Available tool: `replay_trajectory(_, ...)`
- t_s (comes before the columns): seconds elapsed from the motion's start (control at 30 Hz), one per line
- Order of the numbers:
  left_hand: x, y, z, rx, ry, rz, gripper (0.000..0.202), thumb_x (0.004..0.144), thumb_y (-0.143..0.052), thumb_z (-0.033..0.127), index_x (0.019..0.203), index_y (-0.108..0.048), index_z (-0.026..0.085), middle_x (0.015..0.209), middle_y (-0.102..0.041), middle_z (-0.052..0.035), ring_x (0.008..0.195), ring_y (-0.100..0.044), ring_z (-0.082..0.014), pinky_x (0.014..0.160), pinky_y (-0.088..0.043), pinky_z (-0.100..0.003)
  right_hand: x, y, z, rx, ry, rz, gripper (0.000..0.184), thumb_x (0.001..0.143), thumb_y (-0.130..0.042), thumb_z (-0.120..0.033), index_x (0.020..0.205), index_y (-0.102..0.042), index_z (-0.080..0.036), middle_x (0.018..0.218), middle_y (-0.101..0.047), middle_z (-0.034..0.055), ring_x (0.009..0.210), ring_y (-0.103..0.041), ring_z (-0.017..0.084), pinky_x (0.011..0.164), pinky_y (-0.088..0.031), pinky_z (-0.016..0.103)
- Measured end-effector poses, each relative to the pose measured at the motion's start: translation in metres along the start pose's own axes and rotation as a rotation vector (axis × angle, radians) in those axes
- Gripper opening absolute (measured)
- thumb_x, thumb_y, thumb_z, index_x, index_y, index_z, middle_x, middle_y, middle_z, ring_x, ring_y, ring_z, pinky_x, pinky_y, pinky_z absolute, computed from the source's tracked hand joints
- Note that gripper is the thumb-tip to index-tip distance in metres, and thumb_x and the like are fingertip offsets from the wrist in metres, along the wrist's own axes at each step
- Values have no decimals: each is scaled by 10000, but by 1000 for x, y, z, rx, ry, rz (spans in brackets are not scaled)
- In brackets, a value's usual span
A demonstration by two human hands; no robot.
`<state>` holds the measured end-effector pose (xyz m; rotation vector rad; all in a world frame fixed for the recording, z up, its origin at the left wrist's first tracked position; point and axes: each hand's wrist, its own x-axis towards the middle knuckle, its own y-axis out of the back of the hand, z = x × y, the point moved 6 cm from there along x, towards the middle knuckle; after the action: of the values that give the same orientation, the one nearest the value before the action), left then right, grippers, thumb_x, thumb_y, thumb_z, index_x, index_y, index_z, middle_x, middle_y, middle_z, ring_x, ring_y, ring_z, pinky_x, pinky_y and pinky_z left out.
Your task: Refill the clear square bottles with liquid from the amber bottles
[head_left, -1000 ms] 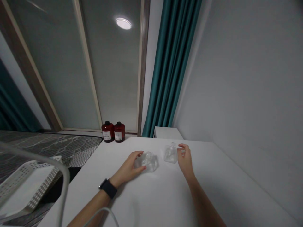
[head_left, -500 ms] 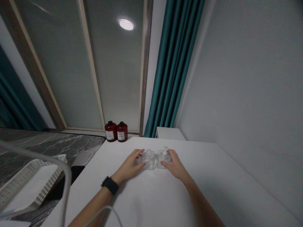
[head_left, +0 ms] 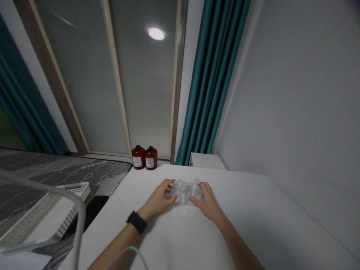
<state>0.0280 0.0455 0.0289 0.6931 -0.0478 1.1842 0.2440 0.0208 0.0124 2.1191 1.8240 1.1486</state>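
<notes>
Two clear plastic pieces with rounded knobs on top, a left one (head_left: 178, 190) and a right one (head_left: 196, 191), stand side by side on the white table (head_left: 180, 232). They touch or nearly touch; their exact kind is hard to make out. My left hand (head_left: 160, 196) curves its thumb and fingers around the outer side of the left piece. Around the right piece, my right hand (head_left: 208, 200) does the same, thumb at the front. A black watch (head_left: 137, 221) is on my left wrist.
Two dark red bottles (head_left: 151, 158) with black caps stand at the table's far left corner. Left of the table are a white perforated basket (head_left: 70, 213) and a grey curved tube (head_left: 80, 225). A white cabinet (head_left: 208, 160) and teal curtain (head_left: 213, 82) are behind.
The two clear plastic pieces have come closer together, the gap between them closing as my hands moved inward. The view has shifted slightly.
</notes>
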Motion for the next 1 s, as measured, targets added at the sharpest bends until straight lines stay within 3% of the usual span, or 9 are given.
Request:
replay_trajectory(0.13,-3,2,-2,-8,38,40,517,748,-721,202,1235,-546,196,1186,-603,-96,1004,-630,-232,868,-573,-405,-2,-6,-2,-3,10,14,392,732,-751,-222,1075,-562,-239,1083,-578,66,1034,-595,277,827,-558,405)
replay_trajectory(0.27,-5,7,-4,43,106,88,544,705,-769,189,1201,-548,175,1158,-610,-108,968,-623,-244,861,-543,-413,-2,-16,-9,-7,25,27,402,728,-750,-199,1073,-549,-245,1078,-573,65,1038,-590,284,905,-530,446)
replay_trajectory(0.43,-14,25,-8,107,82,171,639,652,-835,224,1213,-535,158,1181,-602,-128,1098,-585,-303,986,-466,-473,4,-43,-27,-14,47,3,398,729,-745,-188,1066,-543,-249,1076,-574,64,1036,-590,288,929,-514,449)
replay_trajectory(0.7,-29,86,-39,199,143,334,634,623,-834,219,1194,-568,144,1162,-635,-136,1110,-609,-322,970,-482,-464,37,-109,-63,-13,97,-99,396,741,-751,-206,1087,-559,-222,1113,-582,75,1082,-590,285,957,-497,416)
replay_trajectory(0.87,-25,129,-63,235,169,388,637,614,-842,226,1196,-589,164,1168,-658,-121,1112,-624,-324,996,-471,-468,69,-155,-79,-8,131,-160,444,749,-761,-216,1134,-538,-216,1157,-568,88,1120,-583,285,983,-480,419)
replay_trajectory(1.0,-19,153,-88,244,201,437,716,620,-854,264,1256,-542,157,1250,-633,-150,1165,-608,-337,1004,-475,-480,93,-183,-83,-10,150,-195,454,761,-764,-244,1145,-526,-207,1172,-554,99,1142,-569,290,969,-485,416)
